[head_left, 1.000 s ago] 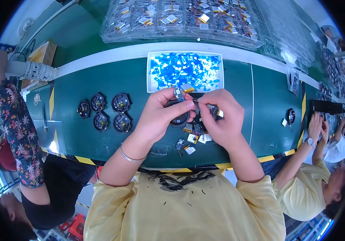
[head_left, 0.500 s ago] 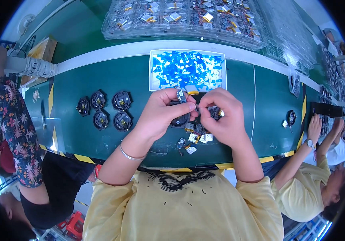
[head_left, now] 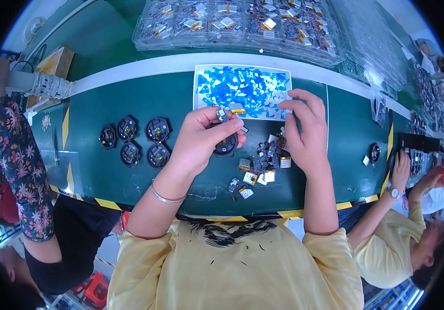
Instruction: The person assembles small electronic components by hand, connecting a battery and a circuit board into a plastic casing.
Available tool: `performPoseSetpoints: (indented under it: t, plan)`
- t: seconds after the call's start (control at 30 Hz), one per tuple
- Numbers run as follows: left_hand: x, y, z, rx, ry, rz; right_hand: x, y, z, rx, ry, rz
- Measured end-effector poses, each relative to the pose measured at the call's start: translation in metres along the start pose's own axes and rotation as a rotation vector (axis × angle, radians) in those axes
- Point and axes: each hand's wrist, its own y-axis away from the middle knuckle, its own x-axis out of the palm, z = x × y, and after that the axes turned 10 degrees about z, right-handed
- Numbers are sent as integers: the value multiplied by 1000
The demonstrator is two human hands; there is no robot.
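My left hand (head_left: 197, 138) pinches a small dark circuit board (head_left: 222, 114) between thumb and fingers. A silver battery with a yellow edge (head_left: 237, 109) sticks out beside the board, over the tray's near edge. Just below these fingers is a round black housing (head_left: 226, 147), partly covered by the hand; whether it is held too, I cannot tell. My right hand (head_left: 307, 129) holds nothing, its fingers apart by the right end of a white tray (head_left: 196, 93) of blue and white film pieces. Under that hand lies a pile of small boards and batteries (head_left: 271, 152).
Several round black housings (head_left: 157, 129) stand in a group on the green table at left. Another black part (head_left: 375, 152) lies at right. Clear plastic trays of components (head_left: 237, 39) sit beyond a pale rail. A co-worker's hand (head_left: 401, 168) rests at far right.
My right hand has come away from the left one and moved up and right to the tray, its fingers spreading. My left hand has shifted slightly left with the board and battery.
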Motion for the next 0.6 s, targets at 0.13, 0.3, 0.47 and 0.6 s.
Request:
performPoseSetpoints:
  t: [0.13, 0.3, 0.47, 0.6]
  plan:
    - [7, 0, 3, -20, 62, -47, 5, 6, 20, -28, -214, -70]
    - [14, 1, 1, -27, 72, 63, 16, 9, 37, -106, -320, -47]
    - [23, 10, -9, -122, 45, 59, 10, 13, 33, 202, -523, -127]
    - [31, 10, -4, -9, 20, 26, 9, 17, 35, 92, -546, -121]
